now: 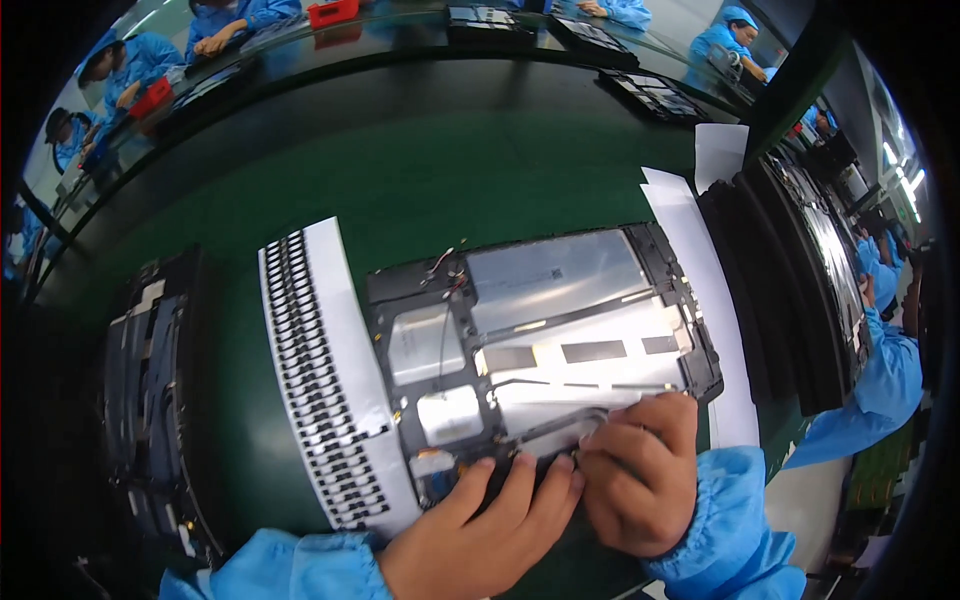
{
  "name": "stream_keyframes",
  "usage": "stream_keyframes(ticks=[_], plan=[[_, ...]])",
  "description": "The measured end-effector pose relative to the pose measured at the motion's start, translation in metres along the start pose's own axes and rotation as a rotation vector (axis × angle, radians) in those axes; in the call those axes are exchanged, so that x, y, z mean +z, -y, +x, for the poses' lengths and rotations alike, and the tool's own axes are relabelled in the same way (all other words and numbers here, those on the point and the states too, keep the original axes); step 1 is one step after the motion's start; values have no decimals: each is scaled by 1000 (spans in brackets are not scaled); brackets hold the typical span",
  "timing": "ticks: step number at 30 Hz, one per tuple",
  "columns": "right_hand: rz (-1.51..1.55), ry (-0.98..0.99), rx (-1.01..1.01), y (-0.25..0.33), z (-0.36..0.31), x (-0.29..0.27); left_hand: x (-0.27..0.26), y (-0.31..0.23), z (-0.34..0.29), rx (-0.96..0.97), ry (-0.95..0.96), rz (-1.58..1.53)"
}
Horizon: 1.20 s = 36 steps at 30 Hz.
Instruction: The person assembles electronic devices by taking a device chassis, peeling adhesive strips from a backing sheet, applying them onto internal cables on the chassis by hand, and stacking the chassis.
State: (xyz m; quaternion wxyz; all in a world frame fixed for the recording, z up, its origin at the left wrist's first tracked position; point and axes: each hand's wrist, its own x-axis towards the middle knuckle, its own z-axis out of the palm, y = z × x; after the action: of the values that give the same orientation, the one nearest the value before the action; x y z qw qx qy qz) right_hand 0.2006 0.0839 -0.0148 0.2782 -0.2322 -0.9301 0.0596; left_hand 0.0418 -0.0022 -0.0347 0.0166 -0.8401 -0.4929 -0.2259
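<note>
L hand (pixel 490 540) spread on device (pixel 545 345) near edge; R hand (pixel 640 475) fingers pressed tog., grip contents unclear; slip cd scratch silver panel (pixel 560 285).

From here, the bare left hand (pixel 478 545) rests along a flat black-and-silver device housing (pixel 560 295), the bare right hand (pixel 642 480) curled just beside; leftward, small black pieces (pixel 302 345) line a white sheet (pixel 336 300).

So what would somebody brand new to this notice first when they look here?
Probably the black-framed device in the centre, its silver panels catching the light, with the left grip spread along its near edge and the right grip curled at the near right. Next, left of it, the white sheet with rows of small black pieces. Behind, people in blue work clothes line the top.
</note>
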Motion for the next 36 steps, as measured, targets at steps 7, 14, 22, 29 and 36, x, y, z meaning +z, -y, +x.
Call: stream_keyframes(ticks=[7, 14, 22, 29, 36], plan=[[44, -89, 213, 45, -9, -19, -60, 6, -28, 55, 24, -118], [279, 50, 181, 121, -26, 25, -61, 26, -89, -204, 193, -385], [97, -24, 153, 151, -28, 45, -62, 15, -95, -218, 145, -304], [281, 69, 305, 152, -22, 41, -61, 17, -97, -200, 113, -305], [415, -84, 171, 140, -27, 39, -61, 10, -90, -233, 156, -281]])
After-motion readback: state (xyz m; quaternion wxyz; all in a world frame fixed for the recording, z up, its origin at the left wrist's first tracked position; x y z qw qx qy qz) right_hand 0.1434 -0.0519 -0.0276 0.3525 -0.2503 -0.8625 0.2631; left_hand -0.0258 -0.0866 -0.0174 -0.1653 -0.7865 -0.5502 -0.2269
